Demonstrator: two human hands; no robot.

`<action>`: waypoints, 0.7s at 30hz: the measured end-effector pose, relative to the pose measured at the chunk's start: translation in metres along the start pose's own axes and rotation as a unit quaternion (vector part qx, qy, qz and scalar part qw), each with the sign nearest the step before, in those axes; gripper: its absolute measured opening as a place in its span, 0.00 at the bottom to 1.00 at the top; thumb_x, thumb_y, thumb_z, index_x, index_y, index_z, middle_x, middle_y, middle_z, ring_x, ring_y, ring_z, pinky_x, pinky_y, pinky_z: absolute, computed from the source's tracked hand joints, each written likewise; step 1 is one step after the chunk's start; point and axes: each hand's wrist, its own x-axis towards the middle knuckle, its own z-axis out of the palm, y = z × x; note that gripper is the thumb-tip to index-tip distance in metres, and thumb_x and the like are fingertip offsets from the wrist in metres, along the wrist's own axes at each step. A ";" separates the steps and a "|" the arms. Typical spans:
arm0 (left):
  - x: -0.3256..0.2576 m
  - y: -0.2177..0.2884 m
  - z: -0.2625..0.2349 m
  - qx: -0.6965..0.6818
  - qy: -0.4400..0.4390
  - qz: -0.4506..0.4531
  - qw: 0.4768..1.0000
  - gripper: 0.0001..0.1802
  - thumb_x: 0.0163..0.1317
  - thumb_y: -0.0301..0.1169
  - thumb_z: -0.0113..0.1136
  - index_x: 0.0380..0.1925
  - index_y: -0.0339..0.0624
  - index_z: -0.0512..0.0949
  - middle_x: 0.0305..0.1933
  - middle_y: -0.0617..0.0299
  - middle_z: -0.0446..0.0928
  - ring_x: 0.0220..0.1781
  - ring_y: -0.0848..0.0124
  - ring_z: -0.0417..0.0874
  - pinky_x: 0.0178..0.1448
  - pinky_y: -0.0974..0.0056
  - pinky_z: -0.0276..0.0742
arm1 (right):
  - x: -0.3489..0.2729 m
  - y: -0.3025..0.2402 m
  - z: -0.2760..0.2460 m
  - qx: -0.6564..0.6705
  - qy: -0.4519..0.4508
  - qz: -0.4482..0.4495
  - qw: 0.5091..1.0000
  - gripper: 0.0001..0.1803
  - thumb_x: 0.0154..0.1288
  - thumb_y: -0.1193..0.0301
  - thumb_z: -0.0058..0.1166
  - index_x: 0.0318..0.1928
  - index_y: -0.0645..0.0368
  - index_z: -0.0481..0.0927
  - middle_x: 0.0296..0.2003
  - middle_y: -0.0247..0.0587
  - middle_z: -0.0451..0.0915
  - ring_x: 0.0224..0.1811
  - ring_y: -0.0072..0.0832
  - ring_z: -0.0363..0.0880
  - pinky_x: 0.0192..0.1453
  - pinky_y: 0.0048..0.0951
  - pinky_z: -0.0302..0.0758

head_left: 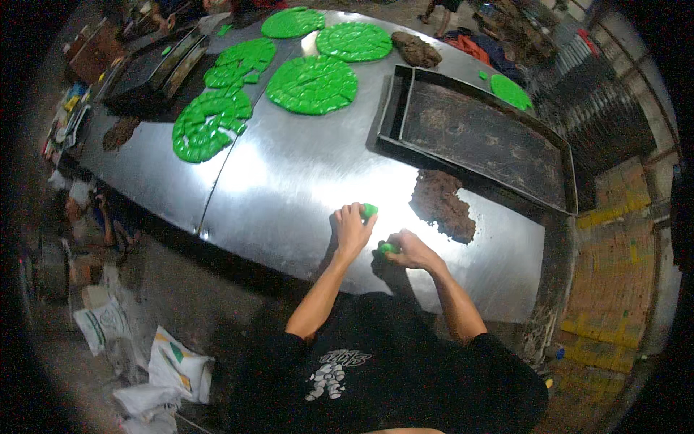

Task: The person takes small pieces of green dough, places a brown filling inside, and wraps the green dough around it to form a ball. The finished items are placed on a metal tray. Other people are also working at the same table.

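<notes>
Over the near part of the shiny metal table (289, 166), my left hand (352, 230) has its fingers closed round a small green piece of dough-like material (369, 210). Just to the right and nearer to me, my right hand (413, 249) grips another green piece (387, 249), with the thumb and fingers curled about it. The two hands are a little apart. Right of them a crumbly brown mass (442, 205) lies on the metal. Part of each green piece is hidden by the fingers.
A dark rectangular metal tray (484, 137) stands at the right, another tray (155, 72) at the far left. Several flat green rounds, such as this one (312, 85), lie toward the back. A second brown lump (416, 49) sits behind the tray. White sacks (179, 363) lie at lower left.
</notes>
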 end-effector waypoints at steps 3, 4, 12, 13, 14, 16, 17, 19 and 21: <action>0.010 0.008 0.004 -0.082 -0.049 0.046 0.994 0.18 0.59 0.34 0.68 0.43 0.37 0.73 0.44 0.48 0.77 0.51 0.49 0.74 0.57 0.50 0.68 | 0.007 0.021 -0.034 0.090 0.143 -0.025 0.985 0.18 0.57 0.63 0.67 0.43 0.62 0.84 0.39 0.48 0.79 0.43 0.43 0.79 0.53 0.39 0.76; 0.011 0.008 0.006 -0.123 -0.056 0.048 0.990 0.17 0.59 0.32 0.68 0.43 0.37 0.73 0.43 0.47 0.77 0.50 0.49 0.75 0.56 0.50 0.69 | 0.017 0.029 -0.052 0.114 0.193 -0.039 0.974 0.19 0.57 0.64 0.68 0.45 0.61 0.83 0.41 0.47 0.80 0.45 0.40 0.80 0.53 0.38 0.77; 0.017 0.019 -0.024 -0.296 -0.085 -0.046 0.950 0.16 0.65 0.27 0.62 0.51 0.38 0.71 0.51 0.55 0.74 0.53 0.65 0.77 0.56 0.59 0.79 | 0.146 0.077 -0.159 -0.065 0.508 -0.083 0.855 0.16 0.60 0.74 0.61 0.49 0.65 0.79 0.41 0.53 0.81 0.47 0.52 0.80 0.55 0.44 0.77; 0.020 0.013 -0.022 -0.313 -0.093 -0.056 0.944 0.16 0.66 0.26 0.62 0.51 0.38 0.71 0.52 0.56 0.73 0.54 0.66 0.77 0.57 0.59 0.78 | 0.160 0.093 -0.158 -0.088 0.456 -0.069 0.883 0.16 0.60 0.74 0.61 0.48 0.65 0.80 0.41 0.53 0.81 0.46 0.52 0.79 0.55 0.45 0.76; 0.022 0.006 -0.023 -0.327 -0.102 -0.069 0.937 0.16 0.66 0.26 0.61 0.52 0.38 0.71 0.53 0.57 0.73 0.55 0.66 0.77 0.59 0.59 0.77 | 0.168 0.100 -0.156 -0.107 0.400 -0.056 0.909 0.16 0.60 0.74 0.61 0.48 0.65 0.80 0.41 0.53 0.81 0.46 0.53 0.79 0.55 0.45 0.76; 0.022 -0.003 -0.019 -0.362 -0.110 -0.076 0.922 0.16 0.67 0.24 0.60 0.53 0.38 0.70 0.54 0.58 0.72 0.55 0.67 0.77 0.59 0.60 0.78 | 0.166 0.119 -0.143 -0.111 0.390 -0.064 0.912 0.15 0.61 0.73 0.61 0.48 0.64 0.80 0.41 0.52 0.81 0.46 0.53 0.78 0.56 0.44 0.75; 0.024 -0.004 -0.023 -0.377 -0.101 -0.077 0.918 0.16 0.67 0.23 0.60 0.53 0.37 0.70 0.54 0.58 0.72 0.55 0.68 0.77 0.57 0.62 0.80 | 0.163 0.100 -0.130 -0.090 0.433 -0.094 0.892 0.15 0.61 0.72 0.62 0.48 0.64 0.80 0.42 0.52 0.81 0.46 0.52 0.79 0.56 0.44 0.75; 0.027 0.004 -0.030 -0.402 -0.100 -0.085 0.906 0.17 0.67 0.21 0.59 0.54 0.36 0.69 0.54 0.57 0.73 0.55 0.69 0.77 0.57 0.63 0.81 | 0.136 0.061 -0.105 -0.007 0.460 -0.113 0.881 0.16 0.62 0.72 0.62 0.49 0.64 0.81 0.44 0.51 0.82 0.48 0.50 0.80 0.56 0.41 0.76; 0.027 0.013 -0.032 -0.416 -0.135 -0.081 0.896 0.17 0.67 0.22 0.60 0.54 0.37 0.70 0.53 0.58 0.74 0.57 0.69 0.76 0.58 0.61 0.78 | 0.090 0.029 -0.072 0.155 0.312 -0.044 0.936 0.17 0.63 0.70 0.62 0.51 0.64 0.81 0.47 0.49 0.83 0.50 0.42 0.82 0.55 0.38 0.77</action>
